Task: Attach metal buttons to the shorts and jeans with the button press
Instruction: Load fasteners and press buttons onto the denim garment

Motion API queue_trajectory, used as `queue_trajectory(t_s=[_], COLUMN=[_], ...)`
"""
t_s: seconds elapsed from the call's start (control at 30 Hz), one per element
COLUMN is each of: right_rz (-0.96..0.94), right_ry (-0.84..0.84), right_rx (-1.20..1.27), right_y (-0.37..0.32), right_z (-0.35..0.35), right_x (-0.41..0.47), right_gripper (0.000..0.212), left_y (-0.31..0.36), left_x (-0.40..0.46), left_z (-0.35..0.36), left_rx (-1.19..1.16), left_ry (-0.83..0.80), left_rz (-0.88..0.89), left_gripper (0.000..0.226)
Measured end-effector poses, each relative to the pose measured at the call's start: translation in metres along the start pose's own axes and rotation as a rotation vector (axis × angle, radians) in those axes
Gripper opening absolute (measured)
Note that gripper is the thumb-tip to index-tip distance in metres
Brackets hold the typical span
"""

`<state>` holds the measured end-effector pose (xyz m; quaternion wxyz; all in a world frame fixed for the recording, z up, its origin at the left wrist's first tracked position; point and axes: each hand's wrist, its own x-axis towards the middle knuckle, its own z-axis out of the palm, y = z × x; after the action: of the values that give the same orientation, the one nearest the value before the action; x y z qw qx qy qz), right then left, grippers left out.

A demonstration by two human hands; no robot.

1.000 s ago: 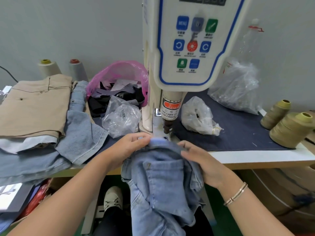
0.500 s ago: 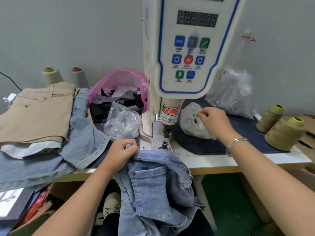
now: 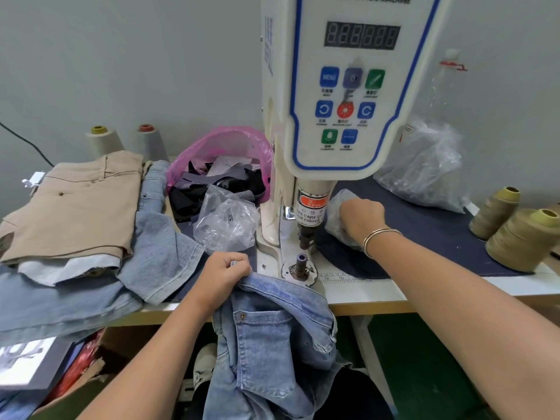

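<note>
The button press (image 3: 339, 110) stands in the middle of the bench (image 3: 363, 294), and its lower die (image 3: 300, 266) is bare: no button sits on it yet. Just in front of the die, the left hand (image 3: 222, 275) pinches the waistband of the denim jeans (image 3: 272, 334) at the bench edge; the rest of the garment hangs down below. To the right of the press, the right hand (image 3: 360, 219) reaches into a small clear bag (image 3: 339, 213) with curled fingers. I judge it is picking a button, but I cannot tell if it already holds one. To the left of the press lie the tan shorts (image 3: 75, 204) on a pile of other denim pieces (image 3: 157, 247); the shorts show a small dark button, so they seem finished. For this pair, loading the button, placing the waistband and pressing are all left.
</note>
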<state>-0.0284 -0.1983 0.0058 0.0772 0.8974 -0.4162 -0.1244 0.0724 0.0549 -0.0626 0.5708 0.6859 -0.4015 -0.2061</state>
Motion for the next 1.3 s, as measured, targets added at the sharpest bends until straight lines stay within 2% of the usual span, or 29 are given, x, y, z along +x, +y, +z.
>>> queue_trajectory(t_s=[0.07,0.1,0.17,0.23,0.37,0.47,0.6,0.73,0.83,0.9,1.0,1.1,1.3], right_rz=[-0.077,-0.076,-0.013,0.012,-0.042,-0.031,-0.023,-0.041,-0.028,-0.013,-0.070,-0.112,-0.106], right_ry=[0.189,0.192,0.032,-0.006,0.246,0.390,0.434,0.331,0.202,0.074,-0.092,-0.120,-0.200], right_rx=[-0.011,-0.007,0.001,0.012,0.117,0.442,1.140,1.786,2.034,2.064,1.962,1.873,2.010], right_y=[0.002,0.003,0.005,0.009,0.023,0.036,0.049,0.048,0.033,0.016,-0.008,-0.025,-0.037], right_z=[0.007,0.006,-0.001,-0.001,0.014,0.022,0.032,0.030,0.024,0.024,0.026,0.026,0.026], right_x=[-0.002,-0.002,-0.003,-0.003,-0.010,-0.011,-0.018,-0.043,-0.063,-0.077,-0.096,-0.107,-0.114], right_gripper=[0.023,0.023,0.026,0.028,0.019,0.020,0.014,0.008,0.004,0.007,0.007,0.007,0.009], left_y=[-0.001,-0.001,-0.001,-0.001,-0.001,-0.001,0.000,0.002,0.002,0.002,0.003,0.003,0.003], left_x=[0.001,0.001,0.001,0.001,0.001,0.001,0.001,0.002,0.001,0.000,0.000,0.001,0.001], left_z=[0.000,0.000,0.000,0.000,-0.001,0.000,0.000,0.000,0.000,0.001,0.001,0.001,0.000], left_rx=[-0.002,-0.004,-0.004,-0.004,-0.009,-0.011,-0.015,-0.009,-0.013,-0.021,-0.007,-0.007,-0.011], left_ry=[-0.001,-0.003,-0.004,-0.001,-0.001,0.003,0.003,0.001,0.009,0.013,0.018,0.021,0.013], left_rz=[-0.002,-0.005,-0.009,-0.009,-0.022,-0.034,-0.050,-0.053,-0.054,-0.059,-0.056,-0.053,-0.062], left_gripper=[0.024,0.024,0.025,0.025,0.027,0.029,0.030,0.030,0.023,0.022,0.022,0.022,0.023])
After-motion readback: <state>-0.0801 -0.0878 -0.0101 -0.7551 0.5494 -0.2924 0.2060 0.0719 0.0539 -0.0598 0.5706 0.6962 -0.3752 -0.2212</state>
